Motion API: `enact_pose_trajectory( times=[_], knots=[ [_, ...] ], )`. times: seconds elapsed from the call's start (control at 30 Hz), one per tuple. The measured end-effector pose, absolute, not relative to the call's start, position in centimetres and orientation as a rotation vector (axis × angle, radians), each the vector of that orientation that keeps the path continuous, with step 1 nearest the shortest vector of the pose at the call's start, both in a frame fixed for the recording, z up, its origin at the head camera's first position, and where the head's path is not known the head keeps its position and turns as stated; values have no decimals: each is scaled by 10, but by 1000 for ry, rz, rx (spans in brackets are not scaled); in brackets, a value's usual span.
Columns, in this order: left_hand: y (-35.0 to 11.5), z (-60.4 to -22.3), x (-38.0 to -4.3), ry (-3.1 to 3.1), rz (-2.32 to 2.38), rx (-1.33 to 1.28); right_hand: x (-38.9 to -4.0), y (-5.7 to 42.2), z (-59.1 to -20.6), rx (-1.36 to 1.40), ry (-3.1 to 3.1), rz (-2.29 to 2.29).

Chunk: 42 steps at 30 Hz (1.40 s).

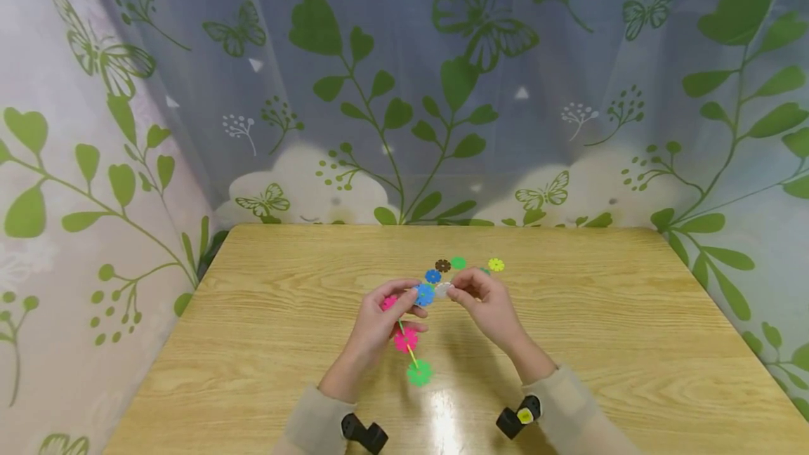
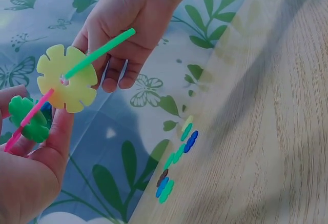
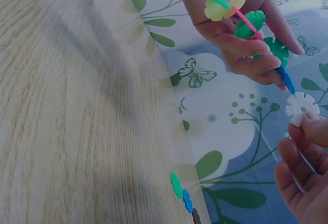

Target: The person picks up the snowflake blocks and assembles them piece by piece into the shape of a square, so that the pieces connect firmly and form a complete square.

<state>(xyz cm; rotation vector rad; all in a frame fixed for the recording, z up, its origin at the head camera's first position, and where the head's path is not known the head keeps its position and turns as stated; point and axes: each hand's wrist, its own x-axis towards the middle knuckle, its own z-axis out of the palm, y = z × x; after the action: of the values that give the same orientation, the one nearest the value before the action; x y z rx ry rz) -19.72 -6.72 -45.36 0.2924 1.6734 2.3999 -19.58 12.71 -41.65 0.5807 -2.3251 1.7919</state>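
Observation:
My left hand (image 1: 385, 318) grips a chain of flower-shaped plastic discs threaded on thin sticks (image 1: 407, 343). It hangs over the wooden table (image 1: 265, 314), with a pink disc (image 1: 406, 340) and a green disc (image 1: 418, 373) at its low end and a blue disc (image 1: 425, 293) at the top. My right hand (image 1: 468, 293) pinches a single white disc (image 1: 442, 290) right beside that blue end. In the right wrist view the white disc (image 3: 301, 108) sits just below the chain's blue stick tip (image 3: 287, 80), not touching it. In the left wrist view the left hand (image 2: 36, 147) holds the chain (image 2: 66, 78).
Several loose discs lie on the table just beyond the hands: brown (image 1: 442, 265), green (image 1: 458, 262), yellow (image 1: 496, 265) and blue (image 1: 432, 276). A leaf-and-butterfly curtain (image 1: 404, 90) hangs behind and to both sides of the table.

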Motion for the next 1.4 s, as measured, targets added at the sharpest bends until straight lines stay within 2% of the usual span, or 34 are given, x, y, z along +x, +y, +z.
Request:
enact_pose_trajectory(
  times=[0.37, 0.7, 1.3, 1.4],
  knots=[
    [-66, -454, -197, 1664, 2392, 269, -196, 125, -420, 564, -2342, 1768],
    [-65, -455, -196, 1671, 2367, 247, -196, 123, -427, 575, -2257, 1942],
    [-61, -453, -195, 1758, 2239, 297, -194, 112, -429, 561, -2229, 1733],
    [-61, -452, -195, 1766, 2225, 308, -200, 115, -441, 549, -2232, 1718]
  ],
)
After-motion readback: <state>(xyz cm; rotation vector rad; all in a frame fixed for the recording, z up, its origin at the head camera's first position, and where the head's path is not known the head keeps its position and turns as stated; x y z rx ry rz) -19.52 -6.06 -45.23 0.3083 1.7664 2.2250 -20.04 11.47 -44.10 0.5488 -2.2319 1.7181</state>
